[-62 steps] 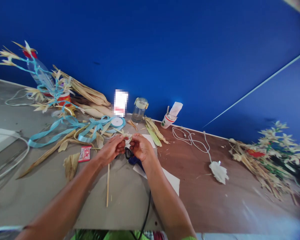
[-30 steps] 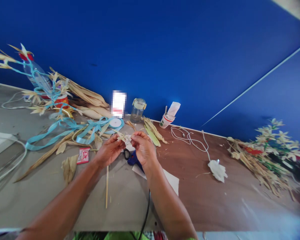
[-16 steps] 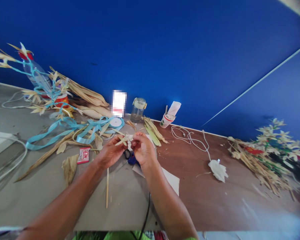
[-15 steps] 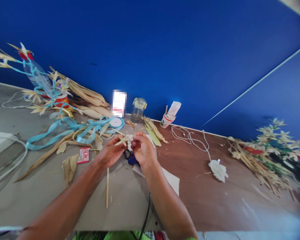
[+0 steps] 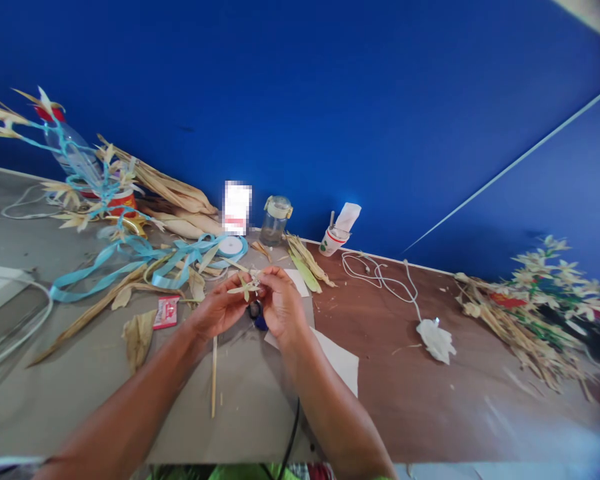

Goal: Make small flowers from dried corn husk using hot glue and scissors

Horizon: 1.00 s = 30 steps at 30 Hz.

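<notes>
Between my two hands is a small pale husk flower (image 5: 245, 289) with narrow pointed petals. My left hand (image 5: 221, 305) pinches it from the left, petals showing past the fingertips. My right hand (image 5: 281, 300) is closed at the flower's other side, thumb and fingers pressed together; its exact hold is partly hidden. Just below the hands lie dark blue scissors (image 5: 258, 317), mostly covered by my right hand. A thin wooden stick (image 5: 214, 380) rests on the table beneath my left wrist, and a white paper sheet (image 5: 341, 360) lies under my right forearm.
Light-blue ribbon (image 5: 95, 280), dried corn husks (image 5: 175, 193) and a bottle (image 5: 75, 153) with husk flowers crowd the left. A glass jar (image 5: 275, 223) and a paper cup (image 5: 333, 241) stand by the blue wall. A white cable (image 5: 395, 287) and more husk flowers (image 5: 555, 287) lie right.
My right hand has shifted slightly left, closer to my left hand. The husk flower has turned so more of its petals show, and less of the scissors is visible.
</notes>
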Tool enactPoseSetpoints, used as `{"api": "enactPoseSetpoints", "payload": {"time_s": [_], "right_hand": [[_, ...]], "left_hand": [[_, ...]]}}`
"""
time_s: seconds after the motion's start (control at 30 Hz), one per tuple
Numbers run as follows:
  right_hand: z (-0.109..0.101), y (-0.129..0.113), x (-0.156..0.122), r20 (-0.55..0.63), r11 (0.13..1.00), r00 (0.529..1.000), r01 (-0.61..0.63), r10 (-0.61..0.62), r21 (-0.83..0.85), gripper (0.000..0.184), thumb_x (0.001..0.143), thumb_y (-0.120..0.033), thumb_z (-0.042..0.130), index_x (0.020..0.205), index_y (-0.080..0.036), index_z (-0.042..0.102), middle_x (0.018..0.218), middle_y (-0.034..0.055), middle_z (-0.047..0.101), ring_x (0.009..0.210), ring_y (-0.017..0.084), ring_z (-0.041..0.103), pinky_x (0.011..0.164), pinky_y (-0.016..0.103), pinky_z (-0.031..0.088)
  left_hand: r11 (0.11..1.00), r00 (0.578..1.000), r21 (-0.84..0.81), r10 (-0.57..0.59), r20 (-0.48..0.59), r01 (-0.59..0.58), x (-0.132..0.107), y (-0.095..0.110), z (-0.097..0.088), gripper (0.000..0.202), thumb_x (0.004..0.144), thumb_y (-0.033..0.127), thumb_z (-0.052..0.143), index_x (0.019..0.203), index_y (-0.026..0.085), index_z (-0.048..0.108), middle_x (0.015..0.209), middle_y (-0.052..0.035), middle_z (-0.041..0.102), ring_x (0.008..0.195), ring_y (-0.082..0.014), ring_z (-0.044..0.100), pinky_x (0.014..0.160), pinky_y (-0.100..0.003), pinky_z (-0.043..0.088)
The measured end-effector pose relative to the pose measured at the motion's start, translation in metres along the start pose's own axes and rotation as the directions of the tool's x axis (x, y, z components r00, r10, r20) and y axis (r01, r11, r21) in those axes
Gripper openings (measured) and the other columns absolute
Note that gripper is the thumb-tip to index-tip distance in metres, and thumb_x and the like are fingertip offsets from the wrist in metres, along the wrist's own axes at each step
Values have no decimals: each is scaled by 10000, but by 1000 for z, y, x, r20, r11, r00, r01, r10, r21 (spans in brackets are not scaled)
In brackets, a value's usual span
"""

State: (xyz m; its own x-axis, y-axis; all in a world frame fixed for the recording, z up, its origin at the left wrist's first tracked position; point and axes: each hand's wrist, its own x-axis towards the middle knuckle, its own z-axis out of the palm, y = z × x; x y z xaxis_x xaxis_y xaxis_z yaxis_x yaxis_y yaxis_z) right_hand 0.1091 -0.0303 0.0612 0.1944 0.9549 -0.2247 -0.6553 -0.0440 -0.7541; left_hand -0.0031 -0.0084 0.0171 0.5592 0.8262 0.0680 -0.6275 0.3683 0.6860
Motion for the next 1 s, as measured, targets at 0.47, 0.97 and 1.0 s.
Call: {"api": "enactPoseSetpoints", "payload": {"time_s": [0.47,0.97,1.0], "right_hand": [[-2,-6,0,7,999,999,-49,49,-20,164,495,-132,628,621,-180,535,460,-78,477,412,52,350,422,181,242],[0,-8,-5,26,993,997,-70,73,-94,140,499,-117,627,602,-167,545,447,-78,486,412,48,366,424,179,271],[0,-7,-5,28,993,997,-72,75,-99,136,502,-118,627,599,-166,545,447,-77,486,412,48,366,424,180,269]], "left_hand": [[997,997,72,-38,65,34,-3,6,3,5,722,144,654,719,142,650,756,-50,624,774,-154,585,714,-254,435],[991,997,119,-60,50,54,-3,5,-2,61,706,106,629,760,124,652,773,-62,619,745,-159,580,683,-267,435],[992,997,116,-54,55,48,-3,6,-1,64,708,109,629,766,128,648,774,-61,616,759,-162,582,686,-266,435]]}}
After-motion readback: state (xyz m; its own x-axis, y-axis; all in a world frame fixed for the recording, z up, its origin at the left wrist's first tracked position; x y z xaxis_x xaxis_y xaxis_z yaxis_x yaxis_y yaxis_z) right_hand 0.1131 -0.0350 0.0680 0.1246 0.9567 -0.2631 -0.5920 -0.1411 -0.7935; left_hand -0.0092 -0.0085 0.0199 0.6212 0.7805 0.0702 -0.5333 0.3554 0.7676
